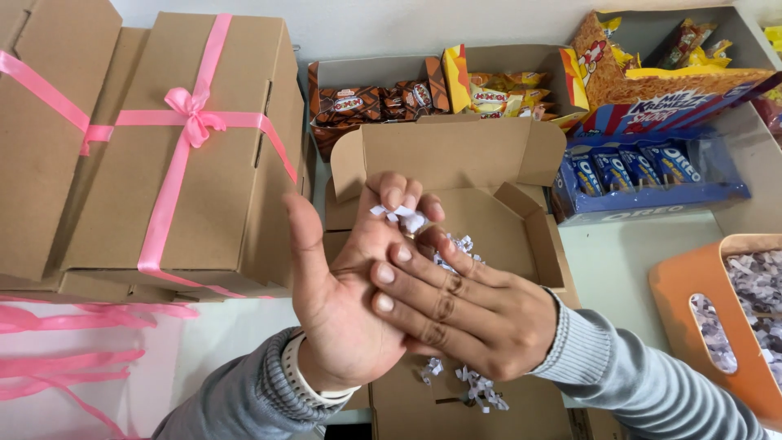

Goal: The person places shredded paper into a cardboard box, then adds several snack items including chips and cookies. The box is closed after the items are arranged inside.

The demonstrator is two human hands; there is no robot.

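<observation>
Left hand [342,301] palm-up above the open cardboard box [456,163], fingers curled, pinching a tuft of white paper shreds [401,215]. Right hand [464,314] flat across the left palm, fingers spread, gripping nothing. More shreds scattered at six o'clock. Ribbon-tied boxes [187,147] at ten o'clock; orange bin [684,285] at three.
</observation>
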